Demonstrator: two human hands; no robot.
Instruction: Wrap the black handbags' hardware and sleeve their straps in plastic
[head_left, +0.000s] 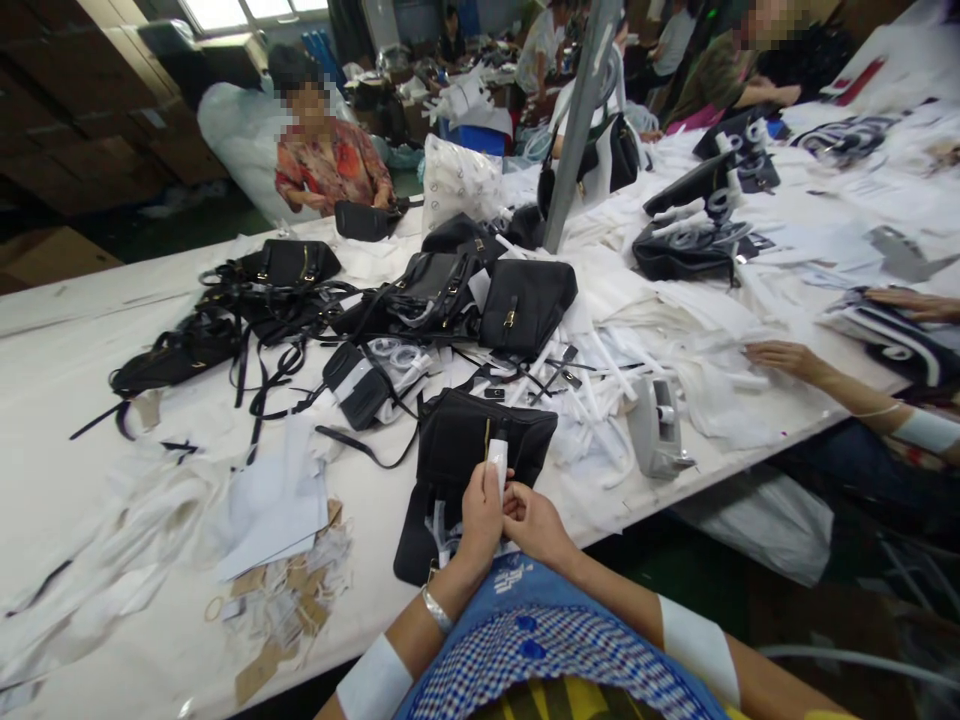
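My left hand (481, 507) is closed around a black strap wrapped in a white strip (498, 458), held upright with its dark end at the top. Close against it, my right hand (536, 524) is pinched at the lower part of the wrap; what lies between its fingertips is hidden. Behind both hands a black bag (456, 432) lies on the table with its flap folded down toward me. A short gold zip shows on the bag's front. Clear plastic-wrapped pieces (439, 527) rest on the flap beside my left wrist.
Several black bags (529, 300) and loose straps spread across the white table (60, 350). A grey tape dispenser (658, 430) stands right of my hands. Paper sheets (279, 495) and brown tags (259, 672) lie left. A co-worker's hand (784, 357) rests at right; a metal post (581, 130) rises behind.
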